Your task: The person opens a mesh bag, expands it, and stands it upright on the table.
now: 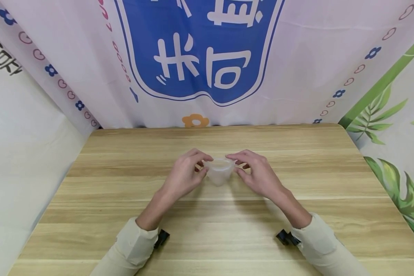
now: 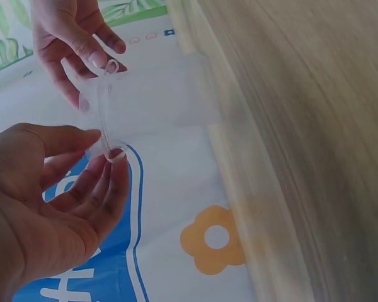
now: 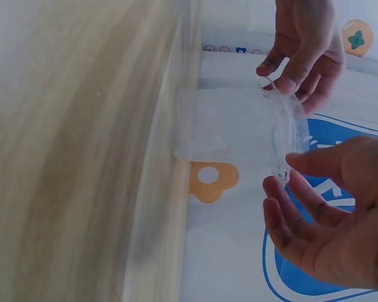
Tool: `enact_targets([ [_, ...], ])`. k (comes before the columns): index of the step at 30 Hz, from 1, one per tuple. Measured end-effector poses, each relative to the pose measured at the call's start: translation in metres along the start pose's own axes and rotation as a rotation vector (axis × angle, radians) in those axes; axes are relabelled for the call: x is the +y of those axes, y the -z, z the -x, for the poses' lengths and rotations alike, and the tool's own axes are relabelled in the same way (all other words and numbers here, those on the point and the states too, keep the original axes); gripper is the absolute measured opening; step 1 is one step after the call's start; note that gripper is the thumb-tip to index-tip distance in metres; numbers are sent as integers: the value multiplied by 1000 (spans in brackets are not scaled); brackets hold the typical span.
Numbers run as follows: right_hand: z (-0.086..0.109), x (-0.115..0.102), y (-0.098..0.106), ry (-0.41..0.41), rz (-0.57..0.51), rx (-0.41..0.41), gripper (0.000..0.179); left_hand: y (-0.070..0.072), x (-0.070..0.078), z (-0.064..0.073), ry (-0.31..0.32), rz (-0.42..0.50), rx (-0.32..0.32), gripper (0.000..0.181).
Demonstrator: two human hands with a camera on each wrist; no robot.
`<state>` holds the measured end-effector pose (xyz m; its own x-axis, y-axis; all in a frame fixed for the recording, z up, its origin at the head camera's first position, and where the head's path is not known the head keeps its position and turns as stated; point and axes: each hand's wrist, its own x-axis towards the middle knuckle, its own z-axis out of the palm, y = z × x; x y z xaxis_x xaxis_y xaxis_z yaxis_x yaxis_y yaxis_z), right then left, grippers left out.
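A small frosted, see-through drawstring bag [image 1: 219, 173] hangs mouth up between the two hands above the table. My left hand [image 1: 185, 171] pinches its left side at the rim, thumb and fingertips beside a clear cord loop in the left wrist view. At the opposite side my right hand [image 1: 257, 174] pinches the rim between thumb and forefinger, also by a cord loop. Seen from the right wrist, the bag [image 3: 230, 126] is flat-sided and its mouth is slightly parted. I see nothing inside it.
Below lies a wood-grain table [image 1: 220, 237] with rounded far corners. Behind its far edge hangs a printed cloth [image 1: 296, 76] with a blue emblem and an orange flower. Black straps or mounts [image 1: 162, 238] show at both cuffs.
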<state>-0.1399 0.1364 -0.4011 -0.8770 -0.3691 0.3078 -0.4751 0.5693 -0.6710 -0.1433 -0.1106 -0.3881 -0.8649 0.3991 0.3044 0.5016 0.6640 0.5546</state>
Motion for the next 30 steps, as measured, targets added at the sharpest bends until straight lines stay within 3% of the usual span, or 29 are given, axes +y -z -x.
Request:
enact_targets([
  [6,-4,4,-5,-46,-61,48,37,-5,0,-6,34,68,3,24],
  [16,-11,7,-14,-109,-140,97,33,-21,5,-18,181,205,-11,21],
  [23,-12,5,-19,-140,-176,63,34,-25,6,-19,241,298,-27,24],
  [30,-12,5,-14,-170,-167,10,34,-23,2,-19,252,322,-35,25],
])
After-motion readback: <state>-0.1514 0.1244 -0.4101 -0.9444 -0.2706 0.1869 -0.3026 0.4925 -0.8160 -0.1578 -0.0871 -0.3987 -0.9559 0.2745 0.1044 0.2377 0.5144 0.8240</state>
